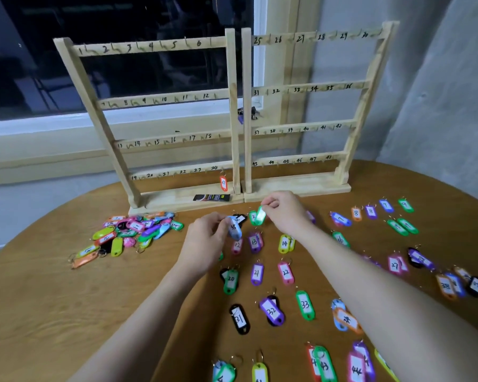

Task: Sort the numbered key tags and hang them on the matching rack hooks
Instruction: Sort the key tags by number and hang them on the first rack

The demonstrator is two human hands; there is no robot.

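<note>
Left hand [204,238] pinches a blue tag [234,229]; right hand [283,209] pinches a green tag [260,215]. One orange tag [223,183] hangs on the left rack [155,125]

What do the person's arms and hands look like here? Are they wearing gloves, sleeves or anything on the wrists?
Both arms are bare from the bottom edge of the picture up to the fingers: no sleeves show. The left hand and the right hand wear no gloves. No watch, bracelet or ring can be seen on either wrist or hand. The fingernails look short and unpainted, though the picture is a bit blurred there.

Dim indoor light, dark window [122,51]; wide-angle bowing at edges (racks lean); slight motion blur.
</note>
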